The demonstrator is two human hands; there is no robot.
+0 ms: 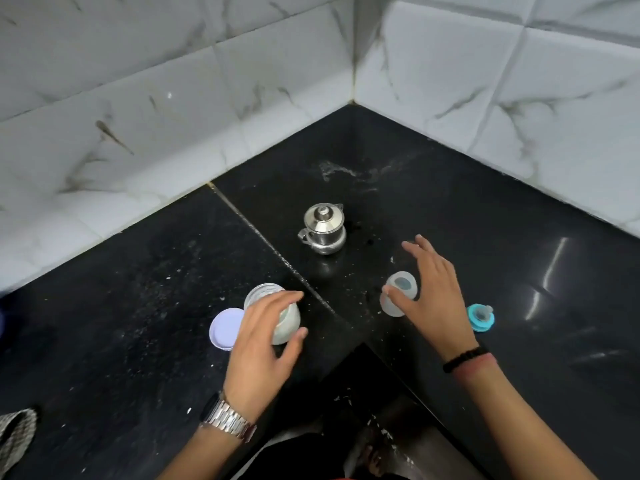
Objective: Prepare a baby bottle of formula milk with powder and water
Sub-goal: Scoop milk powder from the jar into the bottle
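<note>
A clear threaded jar (268,295) with whitish contents stands open on the black counter (145,306). My left hand (263,344) grips it from the near side, thumb and fingers curled round its body. Its lilac lid (223,329) lies flat just to the left. A small translucent container (398,289) with a bluish bottom stands to the right. My right hand (431,292) hovers at it with fingers spread, and the thumb touches its rim. A teal bottle ring with a teat (481,317) sits right of that hand.
A lidded steel pot (323,228) stands farther back, near the corner of the white marble-tiled walls (173,116). White specks dot the counter. A grey cloth (17,434) lies at the lower left edge. The counter's inner corner opens to the floor below me.
</note>
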